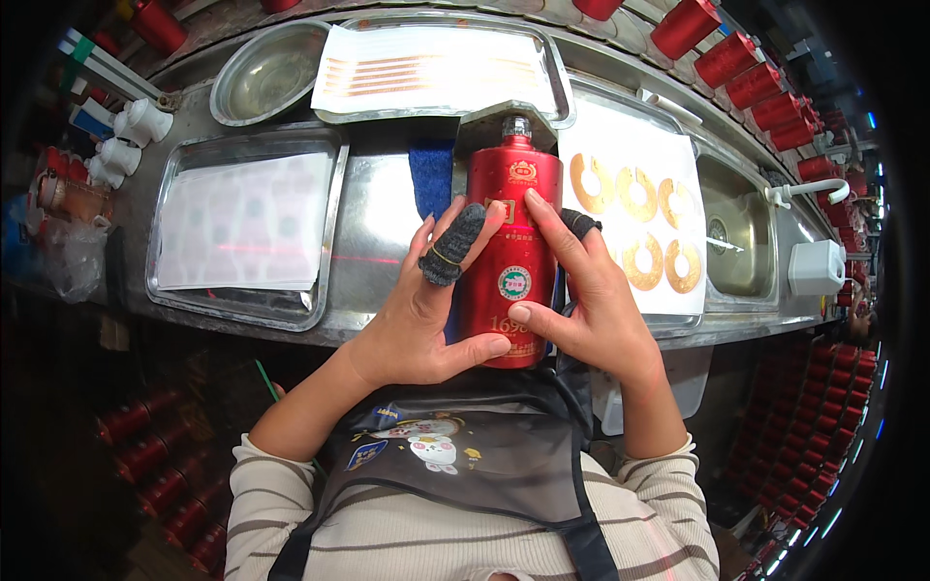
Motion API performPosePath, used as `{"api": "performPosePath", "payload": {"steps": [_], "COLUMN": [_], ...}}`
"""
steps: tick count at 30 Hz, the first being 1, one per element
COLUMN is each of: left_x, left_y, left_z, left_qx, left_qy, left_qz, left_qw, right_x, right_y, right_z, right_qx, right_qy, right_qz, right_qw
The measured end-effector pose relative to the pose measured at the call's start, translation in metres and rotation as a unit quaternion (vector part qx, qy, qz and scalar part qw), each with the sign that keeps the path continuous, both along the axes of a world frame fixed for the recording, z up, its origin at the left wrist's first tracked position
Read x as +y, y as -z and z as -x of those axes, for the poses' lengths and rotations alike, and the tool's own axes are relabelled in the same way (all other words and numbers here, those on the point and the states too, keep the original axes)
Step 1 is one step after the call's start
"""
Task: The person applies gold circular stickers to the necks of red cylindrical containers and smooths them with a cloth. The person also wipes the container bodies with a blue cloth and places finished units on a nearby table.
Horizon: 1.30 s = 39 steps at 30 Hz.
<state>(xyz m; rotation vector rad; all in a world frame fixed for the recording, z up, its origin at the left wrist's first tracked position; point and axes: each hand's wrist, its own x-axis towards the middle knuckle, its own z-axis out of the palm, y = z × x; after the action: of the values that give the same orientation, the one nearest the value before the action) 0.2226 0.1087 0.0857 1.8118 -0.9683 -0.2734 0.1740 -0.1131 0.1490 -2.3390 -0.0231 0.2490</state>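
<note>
A red bottle with gold markings, a round green-and-white emblem and a clear cap lies on its back, cap pointing away from me. My left hand grips its left side, thumb on the lower front and fingertips near the shoulder. On the other side my right hand holds it, with the index finger and thumb pressed to the front. A dark knitted finger cover with a yellowish band sits on a left finger; another dark cover shows on a right finger.
Beyond the cap is a metal support, with blue cloth beside it. White sheets lie in trays left and far. Gold C-shaped stickers are on the right, before a sink. A metal bowl stands far left.
</note>
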Motion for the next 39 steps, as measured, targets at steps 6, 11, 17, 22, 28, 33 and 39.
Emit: {"api": "performPosePath", "payload": {"steps": [6, 11, 17, 22, 28, 33, 39], "left_x": [0.001, 0.001, 0.001, 0.003, 0.002, 0.002, 0.001], "left_y": [0.004, 0.001, 0.012, 0.01, 0.015, 0.019, 0.018], "left_z": [-0.001, -0.003, 0.001, 0.007, 0.013, 0.014, 0.015], "left_qx": [-0.008, -0.021, 0.091, 0.18, 0.172, 0.135, 0.142], "left_qy": [0.001, 0.008, 0.017, 0.047, 0.007, 0.006, 0.028], "left_qz": [0.019, 0.007, 0.056, 0.08, 0.092, 0.09, 0.108], "left_qw": [1.0, 1.0, 0.994, 0.979, 0.981, 0.987, 0.984], "right_x": [0.001, 0.0, -0.008, -0.061, 0.008, 0.016, -0.014], "right_y": [-0.001, 0.007, 0.008, 0.057, 0.001, -0.02, -0.011], "right_z": [0.001, 0.004, -0.004, -0.013, 0.012, -0.011, -0.102], "right_qx": [-0.002, -0.032, -0.01, 0.051, -0.184, -0.262, -0.389], "right_qy": [-0.011, -0.011, 0.037, 0.398, 0.236, -0.175, -0.062], "right_qz": [0.013, 0.013, -0.115, -0.475, -0.304, -0.006, -0.022], "right_qw": [1.0, 0.999, 0.993, 0.783, 0.905, 0.949, 0.919]}}
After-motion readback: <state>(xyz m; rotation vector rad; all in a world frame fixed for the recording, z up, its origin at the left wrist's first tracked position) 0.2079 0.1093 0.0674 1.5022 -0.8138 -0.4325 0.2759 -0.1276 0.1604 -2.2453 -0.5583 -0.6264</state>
